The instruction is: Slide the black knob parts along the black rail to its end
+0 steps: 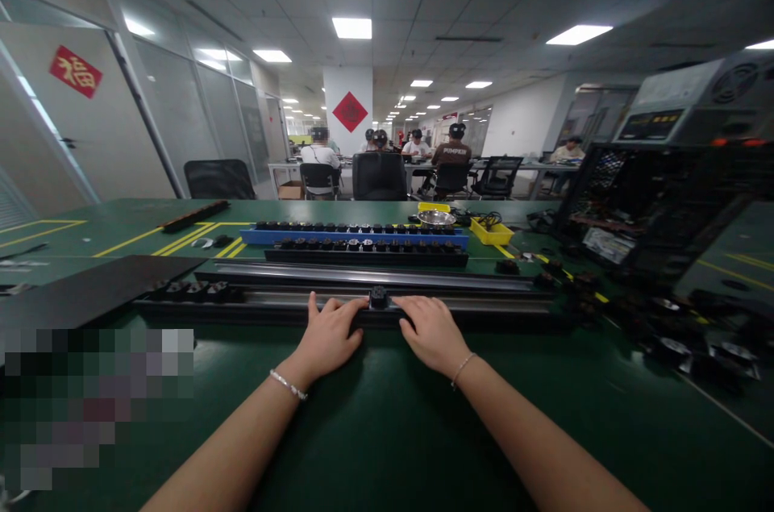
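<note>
A small black part (378, 297) sits on the long black rail (496, 305) in front of me. My left hand (330, 335) is at its left side, index fingertip against or very near the part, fingers apart. On the right, my right hand (432, 332) reaches to the part's other side with its fingertips, the thumb apart from the fingers. Several similar black parts (209, 291) stand at the rail's left end. Behind it lies another long rail (363, 276) with a shiny channel.
Farther back, a blue rail (254, 237) carries rows of black parts. A yellow tray (491, 233) and a metal dish (436, 218) stand behind. Loose black parts (674, 347) and an open computer case (605, 189) are at right, a dark panel (102, 290) at left.
</note>
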Demonstrator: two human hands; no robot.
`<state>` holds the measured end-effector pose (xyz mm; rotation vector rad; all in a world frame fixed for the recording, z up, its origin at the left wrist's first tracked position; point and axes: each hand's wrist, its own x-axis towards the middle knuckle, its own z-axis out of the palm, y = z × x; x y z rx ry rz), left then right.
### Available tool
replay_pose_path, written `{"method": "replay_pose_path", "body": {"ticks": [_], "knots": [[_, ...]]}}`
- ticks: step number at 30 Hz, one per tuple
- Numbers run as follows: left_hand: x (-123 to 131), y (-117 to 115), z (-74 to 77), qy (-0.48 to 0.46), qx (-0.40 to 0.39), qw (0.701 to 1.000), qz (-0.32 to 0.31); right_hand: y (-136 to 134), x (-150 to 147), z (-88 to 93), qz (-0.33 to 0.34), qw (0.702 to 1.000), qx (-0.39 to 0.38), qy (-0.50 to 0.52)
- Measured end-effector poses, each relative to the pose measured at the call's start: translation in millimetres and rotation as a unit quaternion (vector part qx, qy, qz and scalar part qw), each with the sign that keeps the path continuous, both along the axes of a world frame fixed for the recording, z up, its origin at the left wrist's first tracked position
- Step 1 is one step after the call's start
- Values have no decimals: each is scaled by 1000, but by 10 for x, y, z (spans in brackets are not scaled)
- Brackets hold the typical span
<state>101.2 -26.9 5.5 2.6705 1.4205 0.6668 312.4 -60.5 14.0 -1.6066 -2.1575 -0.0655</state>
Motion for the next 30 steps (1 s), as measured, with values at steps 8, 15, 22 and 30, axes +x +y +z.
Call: {"method": "replay_pose_path", "body": {"ticks": [8, 15, 22, 30], "knots": [[17, 0, 4, 11, 4, 1000, 15, 31, -79, -36, -13, 999, -9, -37], [18, -16, 11, 5, 10, 1000, 7, 14, -68, -27, -9, 998, 0, -62], [9, -23, 21, 11, 9, 1000, 6, 8, -28, -31, -5, 998, 12, -64], [1, -19, 4, 7, 8, 1000, 1, 9, -14, -37, -5, 998, 13, -69]]}}
